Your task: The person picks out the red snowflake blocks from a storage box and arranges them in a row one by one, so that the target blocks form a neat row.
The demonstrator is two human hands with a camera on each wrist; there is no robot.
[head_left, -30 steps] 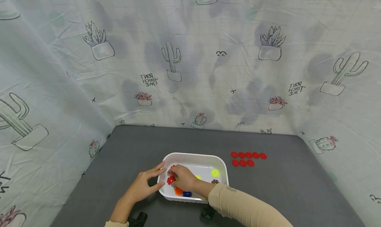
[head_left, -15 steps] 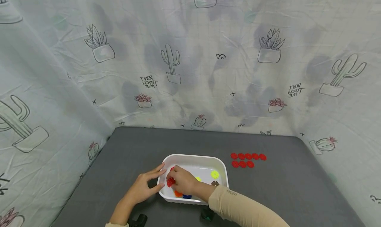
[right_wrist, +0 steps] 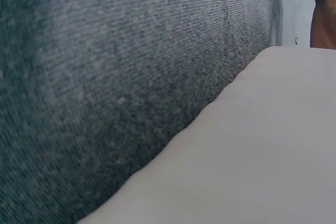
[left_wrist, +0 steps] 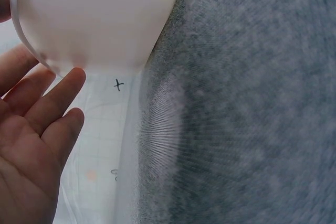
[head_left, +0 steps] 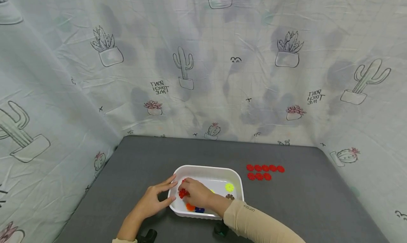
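The right hand (head_left: 196, 191) is down inside the white tub (head_left: 236, 175), fingers curled and pinching a red flower disc (head_left: 182, 194) at the tub's left end. The disc is small, flat and bright red with a scalloped, petal-like edge, tilted up off the tub floor between the fingertips. The left hand (head_left: 154, 200) rests against the tub's left outer wall with fingers straight and slightly spread; the left wrist view shows those fingertips (left_wrist: 67, 85) touching the white wall and gripping nothing.

The tub is a shallow rounded rectangle sitting on the grey tabletop (head_left: 143, 158), near its front edge. Inside lie more loose discs: a yellow one (head_left: 229, 187) toward the right, a brown one (head_left: 229, 197) just below it, an orange one (head_left: 190, 207) and a blue one (head_left: 199, 210) by the near wall, partly hidden under the right wrist. Another yellow-green piece peeks from behind the hand.

To the right of the tub, apart from it, red discs (head_left: 265, 172) lie in two neat rows on the tabletop, five above and three below, touching edge to edge.
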